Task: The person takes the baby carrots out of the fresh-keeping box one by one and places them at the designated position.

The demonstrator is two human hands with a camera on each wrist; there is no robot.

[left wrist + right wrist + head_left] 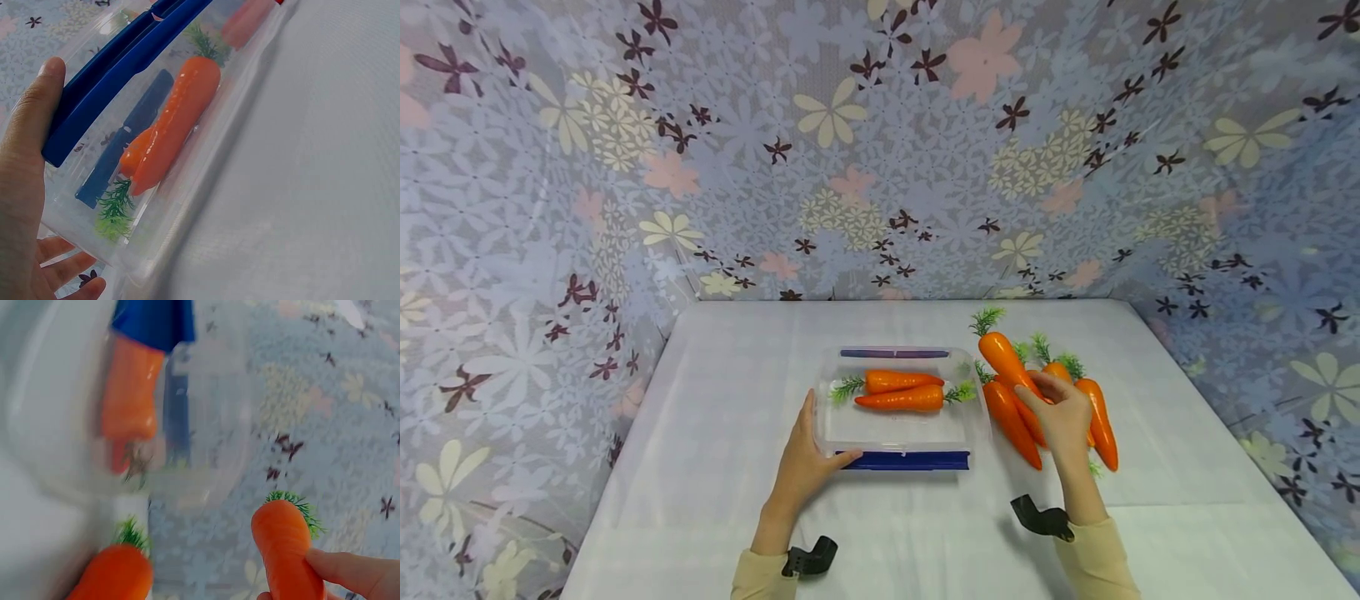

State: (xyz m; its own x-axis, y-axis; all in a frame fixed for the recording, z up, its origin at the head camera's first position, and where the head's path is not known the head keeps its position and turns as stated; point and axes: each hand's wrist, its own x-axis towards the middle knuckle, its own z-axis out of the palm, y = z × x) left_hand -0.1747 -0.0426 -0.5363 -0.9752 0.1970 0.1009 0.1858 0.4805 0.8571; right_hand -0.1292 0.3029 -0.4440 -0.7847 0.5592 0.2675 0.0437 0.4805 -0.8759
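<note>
A clear plastic container (895,433) with blue latches holds two orange toy carrots with green tops, lying side by side. My left hand (803,457) rests at its near left corner, thumb along the near blue latch (910,461) and fairly straight fingers along the left wall. Between thumb and fingers, my right hand (1066,410) pinches another carrot (1002,354), raised over the pile with its green top pointing up and away. In the right wrist view, the thumb presses the side of this carrot (284,547); the other fingers are mostly hidden.
Several more carrots (1011,425) lie heaped beside the container's right wall, one carrot (1099,425) at the far right of the heap. A white cloth covers the table (715,375). Flower-patterned fabric (880,167) stands behind and at both sides.
</note>
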